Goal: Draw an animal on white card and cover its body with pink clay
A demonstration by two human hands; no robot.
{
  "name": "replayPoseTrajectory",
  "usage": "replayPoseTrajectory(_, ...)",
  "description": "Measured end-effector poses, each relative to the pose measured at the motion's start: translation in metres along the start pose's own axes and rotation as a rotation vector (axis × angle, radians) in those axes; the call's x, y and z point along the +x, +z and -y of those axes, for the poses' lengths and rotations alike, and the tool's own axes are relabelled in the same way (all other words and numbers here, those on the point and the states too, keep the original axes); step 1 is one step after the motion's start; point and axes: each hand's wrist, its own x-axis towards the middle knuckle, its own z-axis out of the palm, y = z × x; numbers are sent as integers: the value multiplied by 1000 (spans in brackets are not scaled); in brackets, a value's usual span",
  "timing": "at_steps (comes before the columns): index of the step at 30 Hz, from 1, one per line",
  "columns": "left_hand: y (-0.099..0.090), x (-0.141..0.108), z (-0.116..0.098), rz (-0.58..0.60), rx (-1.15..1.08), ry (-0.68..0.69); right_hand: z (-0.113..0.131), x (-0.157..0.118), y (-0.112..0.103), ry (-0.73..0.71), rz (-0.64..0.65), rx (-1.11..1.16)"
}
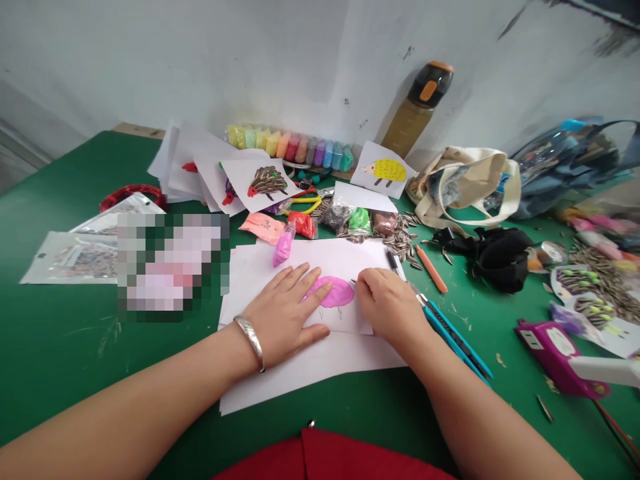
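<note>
White paper [300, 357] lies in layers on the green table. On the top sheet is a flat pink oval of clay [338, 292] with thin drawn legs below it. My left hand [287, 307] rests spread on the paper, its fingertips touching the oval's left side. My right hand [387, 300] is closed at the oval's right end, with a small dark tip showing by its fingers; what it holds is mostly hidden. A pink clay packet [284, 245] lies at the paper's upper edge. Beside my right hand is a black pen [393, 261].
Behind the paper lie clay packets [302, 225], sunflower seeds [400, 237] and a hedgehog drawing [384, 171]. A bottle [417, 110] leans on the wall. To the right are blue cutters [457, 337], an orange stick [431, 269], a cream bag [463, 187] and a purple tool [560, 357].
</note>
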Motion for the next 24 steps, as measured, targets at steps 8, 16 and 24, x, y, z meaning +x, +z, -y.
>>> replayPoseTrajectory(8, 1, -1, 0, -22, 6, 5, 2, 0, -1, 13, 32, 23)
replayPoseTrajectory(16, 0, 0, 0, 5, 20, 3, 2, 0, -7, 72, 67, 4)
replayPoseTrajectory(24, 0, 0, 0, -1, 28, 5, 2, -1, -11, 108, 150, 76)
